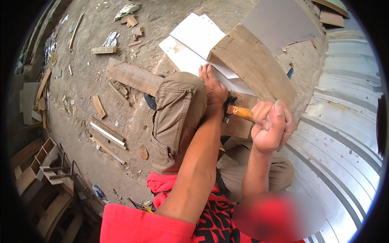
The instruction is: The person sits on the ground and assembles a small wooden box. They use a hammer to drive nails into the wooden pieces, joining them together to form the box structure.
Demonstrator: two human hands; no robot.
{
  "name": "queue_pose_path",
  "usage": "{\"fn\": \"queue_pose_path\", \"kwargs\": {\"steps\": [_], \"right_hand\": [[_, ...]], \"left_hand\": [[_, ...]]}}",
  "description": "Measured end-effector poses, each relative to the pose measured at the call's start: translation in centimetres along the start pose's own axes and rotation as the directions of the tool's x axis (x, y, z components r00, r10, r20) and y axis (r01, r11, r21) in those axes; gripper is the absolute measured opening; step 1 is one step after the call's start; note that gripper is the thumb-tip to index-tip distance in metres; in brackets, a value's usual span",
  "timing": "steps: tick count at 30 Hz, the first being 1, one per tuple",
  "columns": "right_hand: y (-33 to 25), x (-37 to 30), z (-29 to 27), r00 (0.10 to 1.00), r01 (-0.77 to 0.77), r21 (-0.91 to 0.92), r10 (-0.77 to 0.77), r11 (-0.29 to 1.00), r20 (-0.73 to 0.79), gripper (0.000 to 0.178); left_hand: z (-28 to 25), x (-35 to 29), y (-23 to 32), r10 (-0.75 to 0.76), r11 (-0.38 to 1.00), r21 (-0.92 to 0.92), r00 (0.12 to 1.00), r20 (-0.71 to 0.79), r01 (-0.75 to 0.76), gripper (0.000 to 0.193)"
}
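My right hand is closed round the orange wooden handle of a hammer. The dark metal head is just right of my left wrist, above a piece of brown board. Beyond my raised knee, my left hand grips the near edge of a white board, fingers bent against it; its thumb is hidden. This white board is joined to other white panels and a wide brown wooden board, which slants to the right. Whether a nail lies under the hammer cannot be made out.
A long plank lies left of my knee. Wood offcuts and strips are scattered over the dirt floor. A grey panel rests at the far right, corrugated metal sheeting runs along the right, and stacked wooden pieces stand lower left.
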State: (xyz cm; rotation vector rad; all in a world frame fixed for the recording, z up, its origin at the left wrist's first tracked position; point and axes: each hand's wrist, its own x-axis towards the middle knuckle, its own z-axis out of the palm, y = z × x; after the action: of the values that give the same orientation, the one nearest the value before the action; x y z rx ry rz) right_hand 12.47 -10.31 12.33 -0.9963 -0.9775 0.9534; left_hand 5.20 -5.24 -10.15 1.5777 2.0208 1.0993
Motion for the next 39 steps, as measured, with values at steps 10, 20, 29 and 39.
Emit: {"fn": "queue_pose_path", "kwargs": {"steps": [10, 20, 29, 39], "right_hand": [[-0.7, -0.3, 0.4, 0.99, -0.031, -0.109, 0.016, 0.994, -0.14, 0.041], [-3.4, -3.0, -1.5, 0.953, 0.058, 0.101, -0.025, 0.993, -0.301, 0.046], [-4.6, -5.4, -1.6, 0.908, 0.054, 0.341, 0.095, 0.938, -0.407, 0.044], [-10.1, -8.7, -3.4, 0.964, 0.051, 0.125, -0.016, 0.991, -0.267, 0.044]], "left_hand": [[-0.3, -0.2, 0.1, -0.03, 0.997, -0.062, 0.997, 0.074, 0.035, 0.052], [-10.3, -8.6, -4.9, 0.099, 0.548, -0.594, 0.66, 0.745, 0.588, 0.064], [-10.3, -11.0, -7.8, 0.095, 0.823, -0.434, 0.666, 0.74, 0.366, 0.043], [-17.6, -6.7, -3.7, 0.43, 0.829, -0.514, 0.838, 0.335, -0.221, 0.025]]}}
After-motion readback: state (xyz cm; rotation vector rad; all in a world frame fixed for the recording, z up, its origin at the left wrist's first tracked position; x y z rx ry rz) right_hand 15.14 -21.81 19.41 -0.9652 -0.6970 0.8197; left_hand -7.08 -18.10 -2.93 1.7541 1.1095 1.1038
